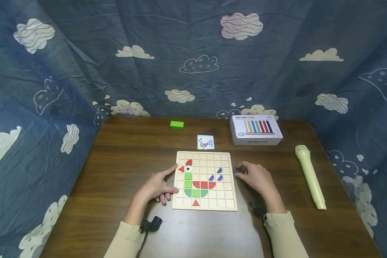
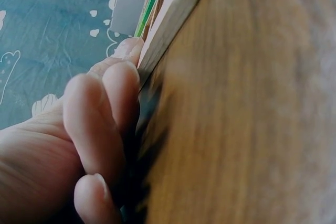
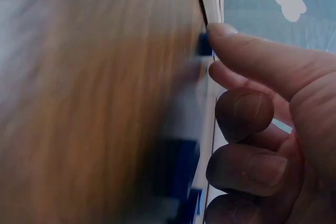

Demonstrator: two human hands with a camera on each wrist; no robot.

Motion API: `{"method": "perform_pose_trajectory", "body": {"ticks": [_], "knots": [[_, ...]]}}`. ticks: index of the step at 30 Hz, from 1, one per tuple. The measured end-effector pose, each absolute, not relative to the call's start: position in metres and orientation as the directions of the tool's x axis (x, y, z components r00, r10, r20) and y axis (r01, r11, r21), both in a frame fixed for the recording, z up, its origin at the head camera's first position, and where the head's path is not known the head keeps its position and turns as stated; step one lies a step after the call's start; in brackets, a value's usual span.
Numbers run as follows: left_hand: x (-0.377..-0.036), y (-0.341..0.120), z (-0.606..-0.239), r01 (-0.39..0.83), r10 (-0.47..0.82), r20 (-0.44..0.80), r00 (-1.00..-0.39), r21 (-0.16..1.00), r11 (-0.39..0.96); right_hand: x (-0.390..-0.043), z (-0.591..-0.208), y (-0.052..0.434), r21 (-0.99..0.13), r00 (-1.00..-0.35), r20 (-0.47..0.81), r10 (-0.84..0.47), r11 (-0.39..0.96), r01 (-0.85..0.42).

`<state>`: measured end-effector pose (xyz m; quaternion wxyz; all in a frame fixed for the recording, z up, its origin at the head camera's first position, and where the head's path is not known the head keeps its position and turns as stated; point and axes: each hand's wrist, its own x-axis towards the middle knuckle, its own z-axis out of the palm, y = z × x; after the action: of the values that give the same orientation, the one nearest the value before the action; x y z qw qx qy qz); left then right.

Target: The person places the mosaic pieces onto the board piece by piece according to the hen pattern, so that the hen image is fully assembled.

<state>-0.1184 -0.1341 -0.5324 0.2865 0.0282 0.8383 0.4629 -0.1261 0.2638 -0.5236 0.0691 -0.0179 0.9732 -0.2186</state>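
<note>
A square wooden grid board (image 1: 217, 206) lies on the table, holding red, green and blue pieces and a white round piece with a dark dot. My left hand (image 1: 156, 184) touches the board's left edge with thumb and forefinger spread along it. In the left wrist view the fingertips (image 2: 128, 48) meet the board's side (image 2: 168, 30). My right hand (image 1: 254, 175) is just beyond the right edge, pinching a small blue piece (image 1: 234, 171) between thumb and forefinger. That blue piece (image 3: 205, 44) is partly hidden by the thumb in the right wrist view.
A pattern card (image 1: 205, 142) lies behind the board, with a green block (image 1: 176, 125) to its left. At the back right stands a white box (image 1: 257, 130) picturing coloured beads. A pale cylindrical stick (image 1: 311, 177) lies at the far right of the table (image 1: 116, 157).
</note>
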Motion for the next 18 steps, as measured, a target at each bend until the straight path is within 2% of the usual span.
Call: {"method": "perform_pose_trajectory", "body": {"ticks": [7, 18], "knots": [[-0.1183, -0.1347, -0.5319, -0.217, 0.317, -0.454, -0.833, 0.795, 0.567, -0.1315, -0.525, 0.2623, -0.395, -0.988, -0.096, -0.12, 0.916, -0.073], [-0.1185, -0.134, -0.5324, -0.219, 0.318, -0.456, -0.831, 0.794, 0.567, -0.1277, -0.5254, 0.2666, -0.421, -0.984, -0.128, -0.12, 0.905, -0.056]]}}
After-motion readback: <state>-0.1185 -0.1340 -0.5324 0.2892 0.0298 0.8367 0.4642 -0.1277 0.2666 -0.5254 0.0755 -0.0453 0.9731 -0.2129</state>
